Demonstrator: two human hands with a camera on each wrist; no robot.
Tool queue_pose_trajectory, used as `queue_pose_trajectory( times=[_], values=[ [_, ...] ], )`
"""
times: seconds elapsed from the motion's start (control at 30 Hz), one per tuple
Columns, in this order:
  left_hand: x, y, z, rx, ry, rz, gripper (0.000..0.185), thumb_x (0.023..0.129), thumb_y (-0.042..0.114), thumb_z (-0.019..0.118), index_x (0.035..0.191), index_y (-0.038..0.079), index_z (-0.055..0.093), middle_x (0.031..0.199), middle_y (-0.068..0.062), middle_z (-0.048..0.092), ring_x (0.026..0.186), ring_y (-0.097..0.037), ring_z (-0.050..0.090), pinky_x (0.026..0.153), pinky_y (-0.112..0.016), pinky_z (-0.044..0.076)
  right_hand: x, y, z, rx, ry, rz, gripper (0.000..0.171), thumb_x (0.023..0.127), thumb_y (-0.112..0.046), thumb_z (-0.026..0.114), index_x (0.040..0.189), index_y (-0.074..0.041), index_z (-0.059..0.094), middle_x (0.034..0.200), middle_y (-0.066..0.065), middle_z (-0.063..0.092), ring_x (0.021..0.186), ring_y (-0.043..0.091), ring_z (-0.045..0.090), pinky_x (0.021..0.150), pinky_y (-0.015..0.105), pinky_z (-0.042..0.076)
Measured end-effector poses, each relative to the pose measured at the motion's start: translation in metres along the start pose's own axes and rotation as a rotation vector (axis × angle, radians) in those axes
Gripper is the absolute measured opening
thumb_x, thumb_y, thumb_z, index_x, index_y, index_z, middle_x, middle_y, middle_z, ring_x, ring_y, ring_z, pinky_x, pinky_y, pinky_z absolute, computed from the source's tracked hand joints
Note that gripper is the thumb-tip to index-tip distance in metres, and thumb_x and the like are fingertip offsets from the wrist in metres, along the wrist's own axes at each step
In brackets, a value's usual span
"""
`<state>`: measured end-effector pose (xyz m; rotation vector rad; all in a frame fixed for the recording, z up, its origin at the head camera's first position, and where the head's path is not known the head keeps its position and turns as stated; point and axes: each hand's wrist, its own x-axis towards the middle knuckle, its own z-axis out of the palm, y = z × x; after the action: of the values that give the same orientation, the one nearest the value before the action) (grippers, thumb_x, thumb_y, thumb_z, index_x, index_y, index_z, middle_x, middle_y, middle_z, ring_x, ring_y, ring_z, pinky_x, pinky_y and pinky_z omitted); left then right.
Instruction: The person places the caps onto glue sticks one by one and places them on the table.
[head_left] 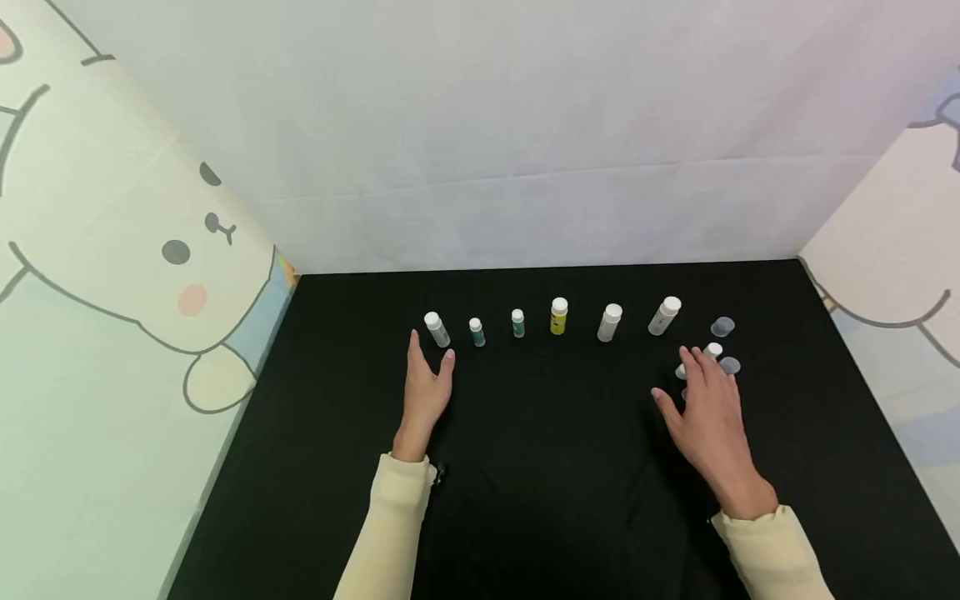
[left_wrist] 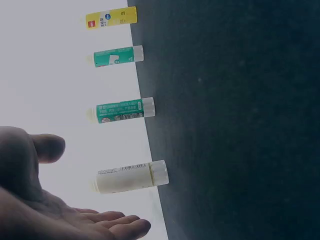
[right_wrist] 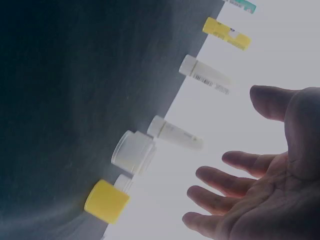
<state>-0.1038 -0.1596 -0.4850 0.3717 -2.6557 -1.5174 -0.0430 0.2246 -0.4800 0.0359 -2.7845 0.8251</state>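
The left hand (head_left: pixel 425 390) is held open just near of the upright white bottle (head_left: pixel 437 328), while the right hand (head_left: pixel 708 417) is spread open over small vials (head_left: pixel 712 351).

The black table covering (head_left: pixel 555 467) looks like matt cloth, faintly creased. The white-capped bottles (head_left: pixel 610 322) are smooth plastic; the yellow one (head_left: pixel 558 317) and the two green ones (head_left: pixel 477 332) carry glossy printed labels. The far backdrop (head_left: pixel 525 125) is matt, creased sheeting. The sleeves (head_left: pixel 397 508) look like soft cream knit.

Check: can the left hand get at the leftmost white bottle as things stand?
Probably yes. The left hand is open just short of the white bottle, nothing lies between them, and the nearest green bottle stands apart.
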Motion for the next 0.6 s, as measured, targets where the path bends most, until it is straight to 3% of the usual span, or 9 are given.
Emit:
queue_pose_trajectory(
  times=[0.6],
  values=[
    [0.022, 0.002, -0.001, -0.013, 0.056, 0.054, 0.076, 0.104, 0.013, 0.065, 0.166, -0.001, 0.024, 0.170, -0.023, 0.029, 0.158, -0.037, 0.029, 0.127, -0.053, 0.027, -0.001, 0.022, -0.013, -0.021, 0.045, 0.066, 0.065, 0.090, -0.002, 0.076, 0.146, 0.015, 0.046, 0.145, 0.041, 0.047, 0.133, 0.060, 0.043, 0.116, 0.077, 0.023]
  ],
)
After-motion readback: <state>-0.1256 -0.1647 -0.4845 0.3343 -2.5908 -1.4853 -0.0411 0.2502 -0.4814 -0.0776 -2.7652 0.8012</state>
